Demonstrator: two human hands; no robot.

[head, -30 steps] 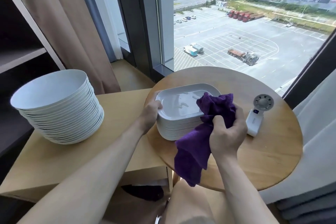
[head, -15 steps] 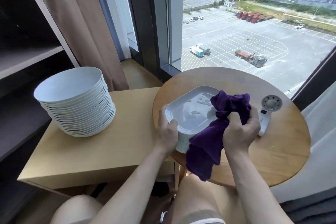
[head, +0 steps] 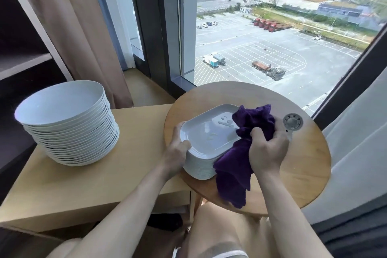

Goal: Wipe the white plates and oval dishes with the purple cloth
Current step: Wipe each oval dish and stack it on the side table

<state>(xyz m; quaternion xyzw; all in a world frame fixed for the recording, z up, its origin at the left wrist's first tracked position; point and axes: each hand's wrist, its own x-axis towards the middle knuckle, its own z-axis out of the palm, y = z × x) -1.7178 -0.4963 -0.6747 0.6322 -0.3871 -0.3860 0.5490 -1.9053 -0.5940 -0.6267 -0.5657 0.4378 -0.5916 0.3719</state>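
Now | step: wiping top oval dish (head: 207,134) on dish stack (head: 199,168) | left hand (head: 177,153) fingers grip its left rim | right hand (head: 268,151) fingers bunch purple cloth (head: 254,119) at its right edge | tip: keep rim pinned, sweep droplets (head: 226,122) across | white plates (head: 69,132) well left of stack | readable writing: none

Left hand (head: 178,148) grips top oval dish (head: 209,132) rim; right hand (head: 268,148) presses purple cloth (head: 251,123) on its right edge, round table (head: 303,174).
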